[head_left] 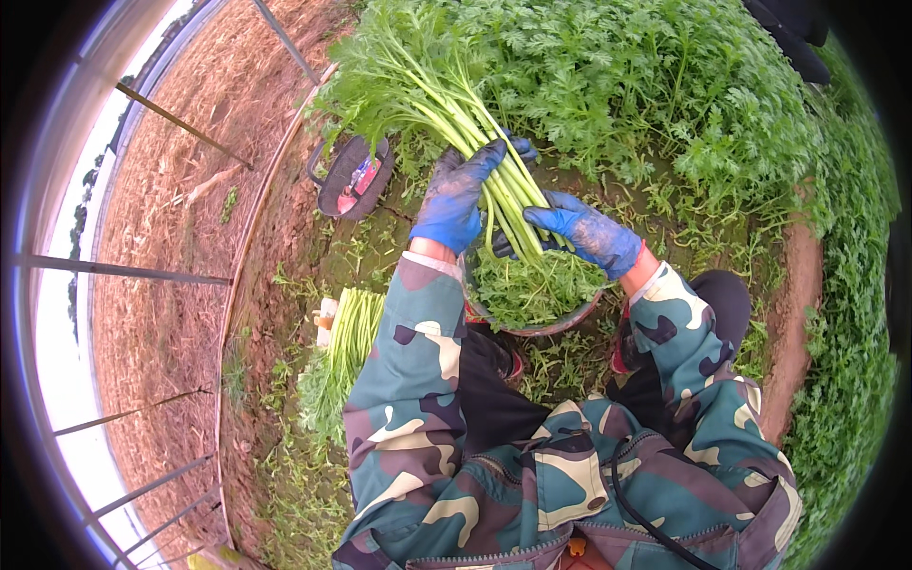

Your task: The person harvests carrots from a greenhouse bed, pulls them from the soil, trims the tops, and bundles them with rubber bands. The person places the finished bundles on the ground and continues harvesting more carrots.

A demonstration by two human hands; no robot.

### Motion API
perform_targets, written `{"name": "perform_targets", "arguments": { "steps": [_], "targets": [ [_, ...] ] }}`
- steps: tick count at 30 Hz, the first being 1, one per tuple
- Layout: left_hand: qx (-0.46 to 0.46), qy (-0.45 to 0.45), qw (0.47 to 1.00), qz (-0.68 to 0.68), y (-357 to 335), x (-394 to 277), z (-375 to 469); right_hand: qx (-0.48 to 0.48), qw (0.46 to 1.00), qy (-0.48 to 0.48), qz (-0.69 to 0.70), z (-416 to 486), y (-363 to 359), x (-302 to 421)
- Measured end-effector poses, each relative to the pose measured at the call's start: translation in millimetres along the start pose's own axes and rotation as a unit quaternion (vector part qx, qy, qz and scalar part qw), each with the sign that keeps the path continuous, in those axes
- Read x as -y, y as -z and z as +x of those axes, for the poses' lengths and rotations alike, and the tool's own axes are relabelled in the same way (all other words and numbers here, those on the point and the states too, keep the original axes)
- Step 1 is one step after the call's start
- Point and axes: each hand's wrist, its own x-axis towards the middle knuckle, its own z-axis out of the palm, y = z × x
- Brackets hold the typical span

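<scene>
A bunch of leafy greens with long pale stalks (456,117) is held between my two hands, its feathery tops pointing up and to the left. My left hand (459,189), in a soiled blue glove, wraps around the middle of the stalks. Near the cut ends, my right hand (588,228), gloved alike, grips the stalks, with part of its fingers hidden behind them. Beneath the bunch stands a round tub (563,324) between my feet, filled with loose leafy trimmings (534,285).
Left of my arm, another bundle of greens (349,335) lies on the ground by a white object (326,320). Beyond is a dark basket (356,178) with packets inside. Dense greens (641,78) grow ahead and right. Metal poles (128,269) line the left; a dark-clothed person (791,35) is at upper right.
</scene>
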Motion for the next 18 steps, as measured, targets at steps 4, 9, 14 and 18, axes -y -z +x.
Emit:
{"name": "perform_targets", "arguments": {
  "steps": [4, 9, 14, 18],
  "targets": [
    [0.028, -0.003, 1.000, -0.013, 3.6, -1.9, -1.6, 0.018, 0.998, 0.007, 0.065, 1.7, 11.4, -12.6],
    [0.072, -0.014, 0.997, -0.010, 4.5, -2.1, -3.7, 0.030, 0.967, 0.137, -0.210, 14.8, 23.2, -25.5],
    [0.059, -0.069, 0.996, 0.026, -1.3, 3.1, -0.4, -0.007, 0.999, 0.043, -0.012, 12.2, 6.8, -16.2],
    [0.072, -0.059, 0.995, 0.040, -4.1, 4.6, -1.1, 0.064, 0.993, 0.041, 0.095, 6.6, -11.1, 0.1]
  ]
}}
